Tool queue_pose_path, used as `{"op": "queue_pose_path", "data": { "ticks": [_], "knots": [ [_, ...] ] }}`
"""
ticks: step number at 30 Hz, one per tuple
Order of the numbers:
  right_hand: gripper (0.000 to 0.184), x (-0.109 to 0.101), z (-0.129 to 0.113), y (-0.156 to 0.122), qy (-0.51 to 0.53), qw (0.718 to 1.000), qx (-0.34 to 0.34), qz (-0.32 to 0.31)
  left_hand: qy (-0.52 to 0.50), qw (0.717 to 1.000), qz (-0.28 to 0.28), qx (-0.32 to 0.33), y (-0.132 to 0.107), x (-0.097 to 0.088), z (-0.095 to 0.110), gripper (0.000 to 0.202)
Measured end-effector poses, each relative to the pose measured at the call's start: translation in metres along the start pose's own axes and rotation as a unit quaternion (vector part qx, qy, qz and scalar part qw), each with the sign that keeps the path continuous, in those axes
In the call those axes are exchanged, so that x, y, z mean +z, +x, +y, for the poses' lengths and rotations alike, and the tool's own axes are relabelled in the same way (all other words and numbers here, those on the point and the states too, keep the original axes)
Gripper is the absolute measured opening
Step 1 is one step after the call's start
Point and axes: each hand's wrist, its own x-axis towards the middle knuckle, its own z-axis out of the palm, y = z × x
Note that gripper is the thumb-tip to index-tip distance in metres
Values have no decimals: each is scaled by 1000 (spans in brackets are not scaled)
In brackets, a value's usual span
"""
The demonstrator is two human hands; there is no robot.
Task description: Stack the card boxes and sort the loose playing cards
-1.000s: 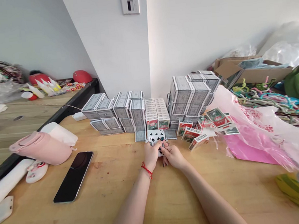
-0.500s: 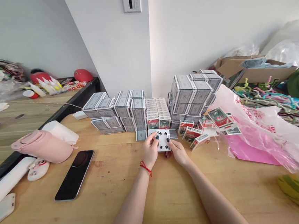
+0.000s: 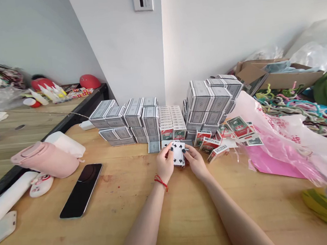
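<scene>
Between my hands are playing cards, with a four of spades facing me and another card's edge showing at its top. My left hand pinches their left side, thumb on the face. On the right side, my right hand grips them with its thumb at the edge. Just behind the cards stand two rows of small card boxes. Tall stacks of patterned grey card decks rise on the left and on the right. Several red and green card boxes lie loose to the right.
A black phone and a pink bottle lie at the left. Pink plastic wrapping covers the right side, with a roll of yellow-green tape nearer me. A cardboard box stands behind colourful cords.
The top of the held cards has shifted slightly, so another card's edge now shows behind the four of spades. Both hands stay in nearly the same place.
</scene>
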Motion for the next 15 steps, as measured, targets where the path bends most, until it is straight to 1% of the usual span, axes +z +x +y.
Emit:
{"op": "queue_pose_path", "data": {
  "ticks": [3, 7, 12, 15],
  "knots": [
    [37, 0, 1, 0, -9, 1000, 3, 5, -1, 1000, 3, 2, 0, 1, -2, 33],
    [37, 0, 1, -1, -18, 1000, 4, 4, -8, 1000, 9, -15, -1, 3, -5, 33],
    [50, 1, -2, -3, -3, 1000, -4, 0, -17, 999, 5, -26, -1, 4, -6, 34],
    [53, 1, -4, -4, -10, 1000, -7, -3, -19, 1000, 1, -13, -1, 4, -4, 34]
  ]
}}
